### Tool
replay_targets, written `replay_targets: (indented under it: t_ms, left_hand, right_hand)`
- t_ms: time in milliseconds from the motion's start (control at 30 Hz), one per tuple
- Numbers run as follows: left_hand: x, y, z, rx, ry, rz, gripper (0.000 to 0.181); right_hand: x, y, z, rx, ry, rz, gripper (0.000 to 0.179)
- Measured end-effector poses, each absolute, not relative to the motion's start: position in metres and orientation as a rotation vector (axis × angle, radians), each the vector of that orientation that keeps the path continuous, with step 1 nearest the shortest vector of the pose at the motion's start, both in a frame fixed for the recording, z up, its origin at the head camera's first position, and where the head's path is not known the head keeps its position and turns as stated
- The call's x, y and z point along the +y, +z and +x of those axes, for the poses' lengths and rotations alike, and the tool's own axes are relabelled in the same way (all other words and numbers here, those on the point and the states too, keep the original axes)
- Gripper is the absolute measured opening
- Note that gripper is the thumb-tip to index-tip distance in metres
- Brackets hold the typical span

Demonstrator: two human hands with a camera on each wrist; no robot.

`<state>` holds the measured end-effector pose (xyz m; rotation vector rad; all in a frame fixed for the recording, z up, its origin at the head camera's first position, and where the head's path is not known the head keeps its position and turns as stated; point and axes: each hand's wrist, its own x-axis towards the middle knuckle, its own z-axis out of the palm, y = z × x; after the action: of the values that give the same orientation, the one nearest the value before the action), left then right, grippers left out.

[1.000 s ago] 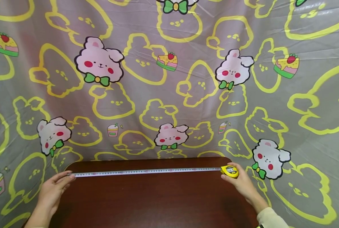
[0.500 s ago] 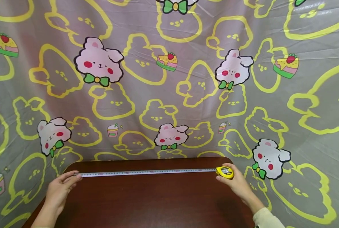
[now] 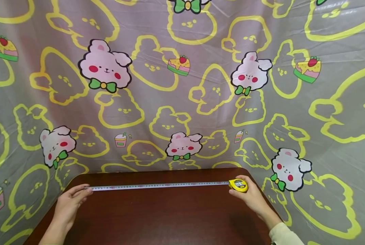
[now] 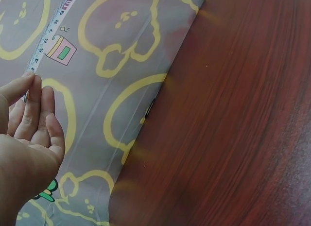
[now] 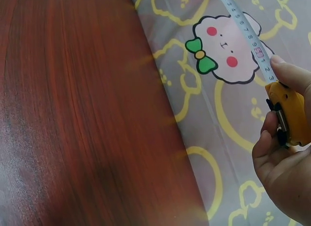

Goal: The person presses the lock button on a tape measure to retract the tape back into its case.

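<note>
A yellow tape measure (image 3: 238,185) is gripped in my right hand (image 3: 253,197), its case between thumb and fingers. From the case a white blade (image 3: 158,186) runs straight leftward over the brown table in the head view. My left hand (image 3: 68,206) pinches the blade's free end between thumb and index finger; those fingertips hide the very tip. In the left wrist view the printed blade (image 4: 46,39) leads away from the pinching fingers. The right wrist view shows the yellow case (image 5: 290,109), with a black clip on its side, and the blade (image 5: 245,31) coming out of it.
The dark red-brown wooden table (image 3: 167,217) has rounded far corners. Behind it and along both sides hangs a grey curtain (image 3: 158,98) printed with rabbits, cakes and cups.
My left hand has moved right with the blade's end, and my right hand has moved left with the case. The stretch of blade between them has become shorter.
</note>
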<state>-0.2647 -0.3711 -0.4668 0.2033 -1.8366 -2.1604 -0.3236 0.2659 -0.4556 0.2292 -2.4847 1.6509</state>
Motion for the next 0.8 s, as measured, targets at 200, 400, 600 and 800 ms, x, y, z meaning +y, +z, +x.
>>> replay_targets:
  t_ms: [200,400,600,800]
  left_hand:
    - [-0.366,-0.468,-0.267,-1.863,-2.144,0.237,0.015]
    - [-0.363,-0.47,-0.269,-1.888,-2.136,0.276,0.011]
    - [-0.358,-0.472,-0.27,-1.876,-2.136,0.242,0.012]
    - [-0.355,-0.473,-0.271,-1.873,-2.139,0.215,0.012]
  right_hand:
    - [0.26,-0.457,-0.323,-2.491,1.634,0.244,0.068]
    - [0.255,-0.459,-0.324,-2.492,1.643,0.255,0.068]
    - [0.252,-0.462,-0.325,-2.491,1.647,0.256,0.067]
    - [0.25,-0.462,-0.325,-2.489,1.654,0.255,0.066]
